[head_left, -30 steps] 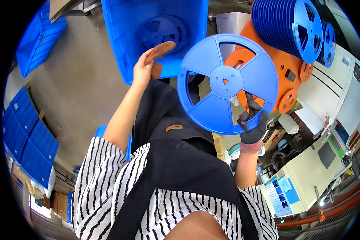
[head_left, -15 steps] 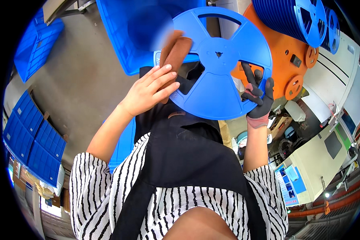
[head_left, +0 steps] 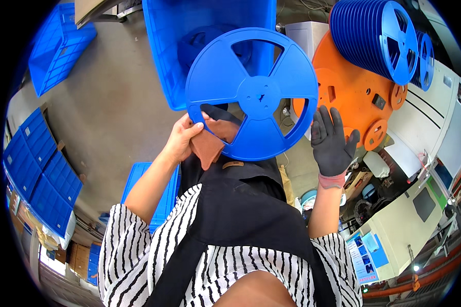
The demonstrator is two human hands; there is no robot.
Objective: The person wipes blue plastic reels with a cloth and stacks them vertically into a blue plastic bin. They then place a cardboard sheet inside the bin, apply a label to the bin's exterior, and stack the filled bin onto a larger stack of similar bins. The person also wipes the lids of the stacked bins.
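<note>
A large blue plastic reel [head_left: 251, 92] with cut-out windows is held up in front of me. My left hand [head_left: 187, 138], bare, grips its lower left rim, together with a brown cloth [head_left: 210, 146] that hangs behind the reel. My right hand [head_left: 333, 140] wears a dark grey glove and is spread open just right of the reel's rim, holding nothing. Behind the reel stands a blue plastic crate [head_left: 164, 36] with another blue reel inside it.
A stack of blue reels [head_left: 374, 36] sits on an orange spindle disc [head_left: 353, 97] at upper right. Cream machine cabinets [head_left: 425, 204] line the right side. Blue crates [head_left: 36, 169] lie on the grey floor at left, one more [head_left: 159, 189] by my left arm.
The reel has passed from my gloved right hand to my left hand and shifted left. My right hand has let go and now stands open beside it.
</note>
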